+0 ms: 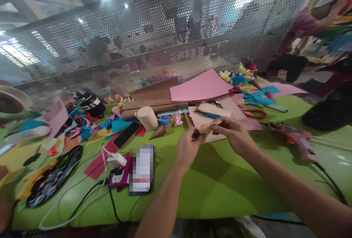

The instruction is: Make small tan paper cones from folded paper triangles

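Note:
Between my hands, above the green table [217, 179], is a small peach-coloured piece of thin craft sheet [206, 128]; I cannot tell whether it is paper or felt. My left hand [189, 144] pinches its left end with curled fingers. Its right end is gripped by my right hand [233, 133], thumb and fingers pressed together. Just behind lie pale beige sheets [233, 112] with a blue pen-like tool [213, 115] on them. Scissors with yellow and red handles [253, 112] rest beyond my right hand. A pink glue gun [301, 143] lies farther right.
A cream roll [147, 118] and a brown cone [158, 131] stand left of my hands. Two phones [127, 135] and a purple power socket [119, 179] with cables lie nearer. Coloured scraps [79, 130] cover the left. A perforated metal screen [154, 40] rises behind. Another person [310, 25] sits right.

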### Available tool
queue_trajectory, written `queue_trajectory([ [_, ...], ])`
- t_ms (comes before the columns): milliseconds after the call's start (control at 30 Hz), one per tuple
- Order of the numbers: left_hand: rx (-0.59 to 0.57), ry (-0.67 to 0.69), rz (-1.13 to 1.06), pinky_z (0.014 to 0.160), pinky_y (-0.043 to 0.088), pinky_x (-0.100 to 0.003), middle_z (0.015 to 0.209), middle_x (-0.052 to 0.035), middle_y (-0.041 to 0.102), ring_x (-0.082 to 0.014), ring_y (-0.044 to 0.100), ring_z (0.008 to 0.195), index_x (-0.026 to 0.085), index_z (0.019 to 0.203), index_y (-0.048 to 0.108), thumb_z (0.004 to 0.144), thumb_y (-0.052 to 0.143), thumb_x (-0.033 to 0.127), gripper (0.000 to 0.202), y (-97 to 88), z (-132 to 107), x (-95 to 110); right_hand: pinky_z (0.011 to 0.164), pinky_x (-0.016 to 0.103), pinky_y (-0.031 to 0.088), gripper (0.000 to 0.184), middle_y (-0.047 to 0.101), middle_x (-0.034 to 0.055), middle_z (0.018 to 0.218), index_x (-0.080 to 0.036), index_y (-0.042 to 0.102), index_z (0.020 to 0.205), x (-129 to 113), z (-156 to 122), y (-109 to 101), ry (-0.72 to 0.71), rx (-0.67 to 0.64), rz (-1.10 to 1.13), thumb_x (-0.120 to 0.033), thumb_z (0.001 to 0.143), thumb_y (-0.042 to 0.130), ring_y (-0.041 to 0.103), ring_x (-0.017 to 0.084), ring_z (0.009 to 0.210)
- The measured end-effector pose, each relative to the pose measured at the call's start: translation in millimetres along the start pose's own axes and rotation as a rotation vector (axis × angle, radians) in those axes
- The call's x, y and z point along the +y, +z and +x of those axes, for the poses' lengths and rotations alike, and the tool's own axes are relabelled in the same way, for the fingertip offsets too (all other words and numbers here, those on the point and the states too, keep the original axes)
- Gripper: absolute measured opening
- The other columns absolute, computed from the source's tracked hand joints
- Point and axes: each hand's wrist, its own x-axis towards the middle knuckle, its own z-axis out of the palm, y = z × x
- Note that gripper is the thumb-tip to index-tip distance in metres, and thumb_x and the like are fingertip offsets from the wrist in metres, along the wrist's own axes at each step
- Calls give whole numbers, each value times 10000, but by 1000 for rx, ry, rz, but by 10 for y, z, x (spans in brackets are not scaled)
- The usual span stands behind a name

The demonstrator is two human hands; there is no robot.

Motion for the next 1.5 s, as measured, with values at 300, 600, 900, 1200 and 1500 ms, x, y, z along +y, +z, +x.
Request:
queue_trajectory([
  [300, -90, -115, -234, 703, 504, -283, 770, -36, 676, -155, 628, 698, 168, 874, 639, 843, 696, 399, 240, 22, 22, -38, 588, 299, 478, 426, 626, -16, 604, -221, 649, 643, -25, 25, 16, 82, 67, 160, -519, 505, 922, 573, 139, 574],
  [600, -96, -179, -377, 656, 469, -268, 687, -4, 617, -122, 557, 637, 149, 826, 648, 720, 807, 477, 380, 0, 50, 46, 586, 300, 475, 388, 632, -13, 628, -223, 658, 703, -11, 35, -11, 74, 34, 183, -521, 586, 877, 581, 138, 568],
  [900, -359, -449, -629, 537, 419, -255, 670, -27, 614, -111, 543, 542, 136, 881, 711, 715, 701, 721, 609, -70, -18, 79, 635, 328, 512, 377, 671, -3, 679, -236, 675, 677, -107, 37, -75, 48, -150, 130, -548, 610, 874, 602, 157, 628],
  [1200, -62, -260, -434, 550, 415, -238, 593, 13, 577, -111, 518, 546, 166, 752, 647, 676, 765, 656, 511, -27, 35, 98, 613, 282, 481, 447, 699, 13, 760, -228, 756, 893, -70, 37, -55, 155, -162, 158, -580, 634, 848, 591, 147, 644],
  [1500, 60, 44, 83, 636, 398, -266, 664, -28, 642, -187, 561, 672, 216, 851, 765, 884, 625, 370, 211, -14, -29, 103, 652, 303, 472, 417, 687, 19, 720, -200, 702, 725, -10, 10, 10, 5, -77, -69, -588, 637, 829, 576, 163, 667],
])
